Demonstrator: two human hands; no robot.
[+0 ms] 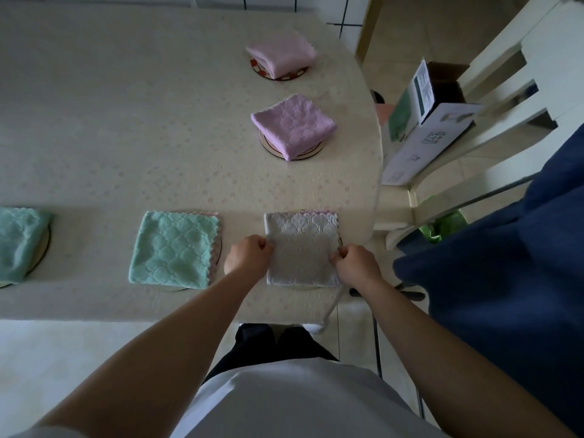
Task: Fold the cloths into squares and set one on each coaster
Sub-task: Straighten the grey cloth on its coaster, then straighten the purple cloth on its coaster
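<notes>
A grey folded cloth [301,248] lies square near the table's front right corner, over a coaster whose rim [308,288] peeks out below it. My left hand [248,259] pinches its left edge and my right hand [355,265] pinches its right edge. To the left, a green folded cloth [173,248] covers a coaster [175,289]. At the far left another green cloth [19,241] sits on a coaster [45,245]. Farther back, a purple cloth [294,124] rests on a coaster [268,147], and a pink cloth [281,55] on a red-patterned coaster [257,67].
The table [126,121] has a cream patterned cover. A white chair [493,99] with an open cardboard box [423,121] stands to the right. A dark blue fabric [505,263] hangs at the right edge, close to my right arm.
</notes>
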